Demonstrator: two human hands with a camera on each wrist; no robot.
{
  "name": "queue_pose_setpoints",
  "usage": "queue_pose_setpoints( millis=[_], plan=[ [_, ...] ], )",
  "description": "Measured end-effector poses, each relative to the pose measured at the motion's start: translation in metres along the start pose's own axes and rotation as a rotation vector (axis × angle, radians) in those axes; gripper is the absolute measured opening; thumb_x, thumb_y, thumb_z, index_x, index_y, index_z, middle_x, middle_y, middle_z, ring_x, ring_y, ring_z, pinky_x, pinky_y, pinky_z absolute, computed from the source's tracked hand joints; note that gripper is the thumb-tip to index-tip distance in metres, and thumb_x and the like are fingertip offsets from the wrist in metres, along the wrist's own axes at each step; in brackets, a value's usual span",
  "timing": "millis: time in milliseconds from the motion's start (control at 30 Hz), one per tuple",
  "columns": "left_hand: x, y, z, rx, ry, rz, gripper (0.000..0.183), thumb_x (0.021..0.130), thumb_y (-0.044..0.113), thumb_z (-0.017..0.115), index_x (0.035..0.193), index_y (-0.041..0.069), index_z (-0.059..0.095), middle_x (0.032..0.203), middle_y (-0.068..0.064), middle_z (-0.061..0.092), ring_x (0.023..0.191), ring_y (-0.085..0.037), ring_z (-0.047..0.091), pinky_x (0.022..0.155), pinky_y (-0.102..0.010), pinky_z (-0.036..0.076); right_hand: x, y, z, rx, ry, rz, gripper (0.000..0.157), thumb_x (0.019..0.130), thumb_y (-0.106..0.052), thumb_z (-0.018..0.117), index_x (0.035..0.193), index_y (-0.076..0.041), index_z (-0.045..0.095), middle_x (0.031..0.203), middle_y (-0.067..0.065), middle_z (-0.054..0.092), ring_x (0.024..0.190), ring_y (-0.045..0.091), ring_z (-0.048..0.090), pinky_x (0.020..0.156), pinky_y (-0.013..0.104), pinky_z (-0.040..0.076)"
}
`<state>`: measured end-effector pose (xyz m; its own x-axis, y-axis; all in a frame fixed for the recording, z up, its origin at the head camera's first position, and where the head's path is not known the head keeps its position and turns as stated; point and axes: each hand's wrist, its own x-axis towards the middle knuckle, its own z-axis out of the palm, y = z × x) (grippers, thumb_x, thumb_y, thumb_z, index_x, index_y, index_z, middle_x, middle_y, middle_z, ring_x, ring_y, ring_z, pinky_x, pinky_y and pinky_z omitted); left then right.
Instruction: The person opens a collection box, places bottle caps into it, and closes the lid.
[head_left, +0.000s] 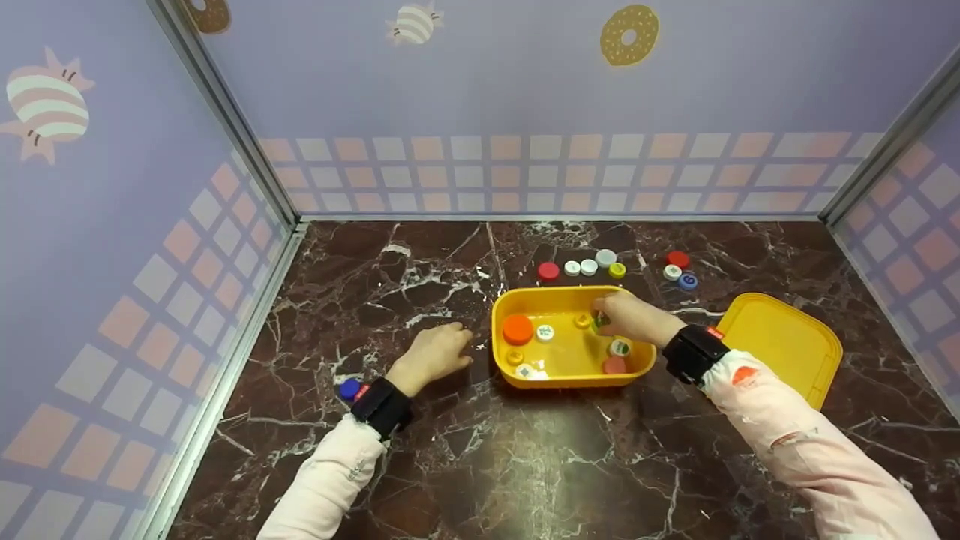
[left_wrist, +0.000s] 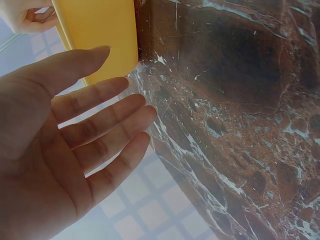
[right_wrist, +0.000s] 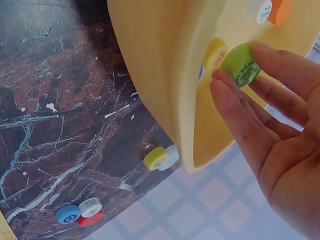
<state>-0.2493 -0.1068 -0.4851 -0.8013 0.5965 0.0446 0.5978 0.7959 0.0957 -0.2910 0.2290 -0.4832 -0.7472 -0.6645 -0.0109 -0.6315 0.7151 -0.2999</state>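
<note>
A yellow box [head_left: 559, 379] with several bottle caps in it stands on the dark marble table. My right hand [head_left: 634, 319] reaches into its right end. In the right wrist view, thumb and fingers pinch a green bottle cap [right_wrist: 240, 65] with a printed top. Within the box lie an orange cap [head_left: 517, 329], a white cap [head_left: 545, 332] and a red cap [head_left: 614, 365], among others. Left of the box, my left hand [head_left: 435, 356] hovers with fingers loosely extended, holding nothing; the left wrist view shows its bare palm.
Behind the box is a row of caps, including a red one [head_left: 548, 271] and a yellow one [head_left: 616, 270]. A blue cap [head_left: 687, 281] sits in a cluster farther right. The yellow lid [head_left: 780, 341] lies at right. Near my left wrist is another dark blue cap [head_left: 349, 388].
</note>
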Motion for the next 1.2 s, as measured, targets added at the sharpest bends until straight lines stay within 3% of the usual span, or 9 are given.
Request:
queue_pose_setpoints(
  millis=[300, 733, 1033, 1200],
  plan=[
    [-0.003, -0.001, 0.0, -0.008, -0.005, 0.003, 0.021, 0.073, 0.022, 0.07, 0.08, 0.006, 0.057, 0.08, -0.008, 0.052, 0.071, -0.028, 0.058, 0.058, -0.043, 0.047, -0.001, 0.0, 0.001, 0.024, -0.063, 0.053, 0.024, 0.074, -0.007, 0.073, 0.091, 0.005, 0.061, 0.082, 0.013, 0.061, 0.068, 0.02, 0.056, 0.063, 0.034, 0.046],
    [-0.006, -0.005, -0.002, -0.007, 0.007, -0.011, 0.021, 0.073, 0.022, 0.07, 0.081, 0.007, 0.058, 0.079, -0.007, 0.052, 0.071, -0.028, 0.058, 0.059, -0.042, 0.047, -0.003, -0.004, -0.006, 0.005, -0.011, 0.063, 0.026, 0.076, -0.007, 0.071, 0.095, 0.005, 0.06, 0.075, 0.012, 0.058, 0.06, 0.018, 0.048, 0.057, 0.034, 0.041],
    [-0.012, -0.013, -0.004, -0.007, 0.03, -0.032, 0.021, 0.072, 0.02, 0.071, 0.078, 0.006, 0.057, 0.077, -0.006, 0.052, 0.071, -0.027, 0.058, 0.058, -0.042, 0.047, -0.005, -0.005, -0.006, 0.032, 0.061, 0.022, 0.023, 0.074, -0.004, 0.071, 0.093, 0.004, 0.061, 0.081, 0.012, 0.061, 0.067, 0.024, 0.059, 0.06, 0.035, 0.047],
    [-0.017, -0.019, -0.004, -0.022, 0.029, -0.066, 0.019, 0.071, 0.018, 0.07, 0.08, 0.005, 0.059, 0.079, -0.007, 0.053, 0.072, -0.028, 0.059, 0.058, -0.044, 0.047, -0.008, -0.006, -0.008, 0.04, 0.084, 0.009, 0.022, 0.075, -0.004, 0.072, 0.093, 0.004, 0.062, 0.08, 0.009, 0.062, 0.064, 0.019, 0.057, 0.059, 0.033, 0.047]
  ],
)
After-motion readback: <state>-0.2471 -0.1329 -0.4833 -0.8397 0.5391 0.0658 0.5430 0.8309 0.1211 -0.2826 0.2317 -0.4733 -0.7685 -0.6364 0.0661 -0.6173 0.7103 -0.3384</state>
